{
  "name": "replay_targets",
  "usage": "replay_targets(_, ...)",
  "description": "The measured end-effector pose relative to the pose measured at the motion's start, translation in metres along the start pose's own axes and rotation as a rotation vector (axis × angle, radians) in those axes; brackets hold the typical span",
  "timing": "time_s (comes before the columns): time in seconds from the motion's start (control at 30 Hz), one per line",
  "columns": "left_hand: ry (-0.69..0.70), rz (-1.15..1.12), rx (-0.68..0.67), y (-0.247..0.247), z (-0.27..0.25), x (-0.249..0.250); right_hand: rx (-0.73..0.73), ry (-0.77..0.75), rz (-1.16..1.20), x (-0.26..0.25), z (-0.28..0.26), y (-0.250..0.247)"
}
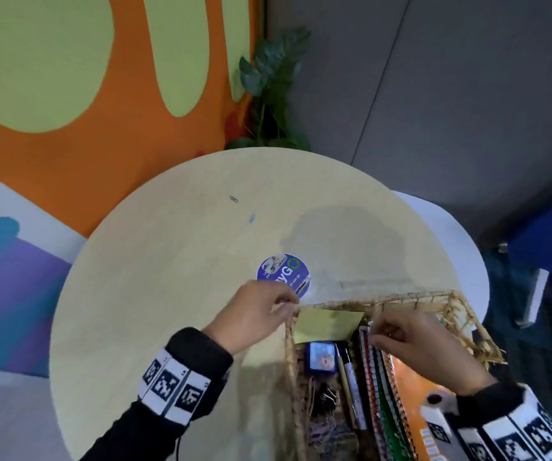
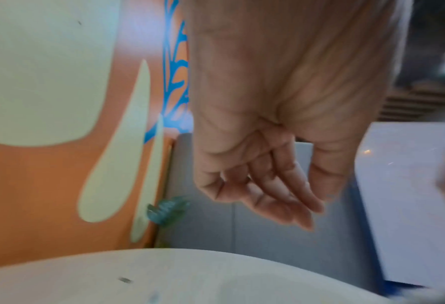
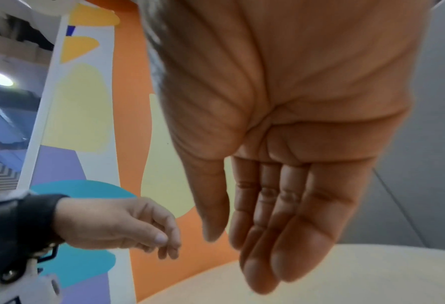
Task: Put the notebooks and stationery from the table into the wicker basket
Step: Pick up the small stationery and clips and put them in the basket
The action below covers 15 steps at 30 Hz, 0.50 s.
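A wicker basket point(image 1: 384, 299) stands at the near right of the round table point(image 1: 168, 277). It holds yellow sticky notes point(image 1: 329, 324), a small blue case point(image 1: 320, 357), pens point(image 1: 351, 384), binder clips point(image 1: 327, 399) and spiral notebooks point(image 1: 384, 394) beside an orange one point(image 1: 407, 387). Two paper clips, one dark point(image 1: 233, 198) and one blue point(image 1: 252, 218), lie far out on the table. My left hand point(image 1: 286, 302) hovers at the basket's far left corner, fingers loosely curled and empty point(image 2: 307, 209). My right hand point(image 1: 376, 331) hangs over the notebooks, palm open, holding nothing point(image 3: 242, 257).
A round blue sticker point(image 1: 282, 274) lies on the table just beyond my left hand. A potted plant point(image 1: 274, 84) stands behind the table by the orange wall. A white chair point(image 1: 450, 234) sits at the table's right edge.
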<state>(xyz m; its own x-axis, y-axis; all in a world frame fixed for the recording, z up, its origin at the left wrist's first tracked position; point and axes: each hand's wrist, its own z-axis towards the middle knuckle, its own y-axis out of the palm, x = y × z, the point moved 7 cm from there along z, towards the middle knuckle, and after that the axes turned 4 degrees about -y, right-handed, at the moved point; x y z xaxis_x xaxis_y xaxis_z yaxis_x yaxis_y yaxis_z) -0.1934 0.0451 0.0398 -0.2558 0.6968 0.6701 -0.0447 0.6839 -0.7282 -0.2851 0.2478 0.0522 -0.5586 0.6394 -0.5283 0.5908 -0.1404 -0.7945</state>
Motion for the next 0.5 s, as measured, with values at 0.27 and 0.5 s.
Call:
replay_targets(0.27, -0.382, -0.060, 0.408, -0.089, 0.114, -0.142, 0.140, -0.220, -0.088, -0.073, 0.185, -0.039)
replay_targets(0.5, -0.508, -0.089, 0.420, -0.110, 0.186, -0.213, -0.036, -0.248, -0.193, -0.089, 0.347, 0.039)
